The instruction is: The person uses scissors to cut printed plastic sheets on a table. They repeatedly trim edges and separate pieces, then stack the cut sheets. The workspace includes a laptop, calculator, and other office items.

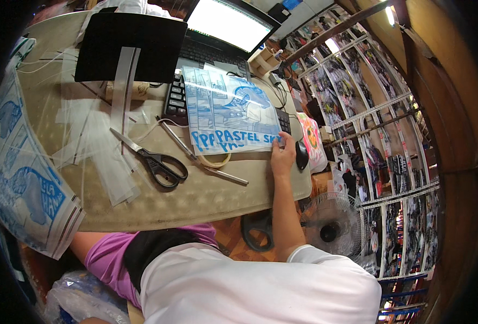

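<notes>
My right hand (283, 154) is at the lower right corner of several overlapping clear film sheets (233, 108) printed in blue. Its thumb and fingers pinch the corner. The sheets lie over a black keyboard (175, 102), whose left end shows. My left hand is out of sight. Left of the sheets, black-handled scissors (160, 166) lie with the blades slightly apart. Between them and the sheets rest a metallic pen-like rod (178, 137) and a ring of tape (216, 161), partly covered. A second thin rod (226, 175) lies nearer the front edge.
Clear film strips (101, 154) spread across the left of the table (206, 200). More blue-printed film (25, 178) hangs over its left edge. A black panel (131, 48) and a laptop (231, 24) stand behind. A mouse (301, 155) lies right; a fan (330, 229) stands below.
</notes>
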A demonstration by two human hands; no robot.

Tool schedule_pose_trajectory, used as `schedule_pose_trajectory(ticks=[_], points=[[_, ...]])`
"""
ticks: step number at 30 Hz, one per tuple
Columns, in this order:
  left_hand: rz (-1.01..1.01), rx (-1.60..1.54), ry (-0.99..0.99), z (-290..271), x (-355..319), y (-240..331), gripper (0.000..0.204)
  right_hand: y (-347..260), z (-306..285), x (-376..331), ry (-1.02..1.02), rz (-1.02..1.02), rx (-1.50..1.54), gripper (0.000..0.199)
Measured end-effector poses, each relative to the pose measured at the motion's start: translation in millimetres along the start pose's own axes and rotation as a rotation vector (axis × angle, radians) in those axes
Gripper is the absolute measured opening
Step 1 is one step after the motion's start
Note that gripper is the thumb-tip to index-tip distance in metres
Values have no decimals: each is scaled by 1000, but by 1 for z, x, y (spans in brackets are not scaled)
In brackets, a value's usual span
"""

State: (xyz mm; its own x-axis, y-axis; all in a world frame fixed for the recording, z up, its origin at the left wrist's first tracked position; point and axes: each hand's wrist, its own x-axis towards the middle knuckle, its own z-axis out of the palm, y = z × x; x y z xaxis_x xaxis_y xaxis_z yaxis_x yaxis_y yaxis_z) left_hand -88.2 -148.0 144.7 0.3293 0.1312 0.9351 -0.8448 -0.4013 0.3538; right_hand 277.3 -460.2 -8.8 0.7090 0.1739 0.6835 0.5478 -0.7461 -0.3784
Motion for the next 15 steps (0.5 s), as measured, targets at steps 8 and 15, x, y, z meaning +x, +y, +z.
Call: schedule_pose_trajectory(ticks=[8,15], points=[[-12,9,26,5,-3,-6,29,1,4,-8,72,139,306,13],[-21,16,37,7,-4,-13,29,6,5,-13,180,48,345,17]])
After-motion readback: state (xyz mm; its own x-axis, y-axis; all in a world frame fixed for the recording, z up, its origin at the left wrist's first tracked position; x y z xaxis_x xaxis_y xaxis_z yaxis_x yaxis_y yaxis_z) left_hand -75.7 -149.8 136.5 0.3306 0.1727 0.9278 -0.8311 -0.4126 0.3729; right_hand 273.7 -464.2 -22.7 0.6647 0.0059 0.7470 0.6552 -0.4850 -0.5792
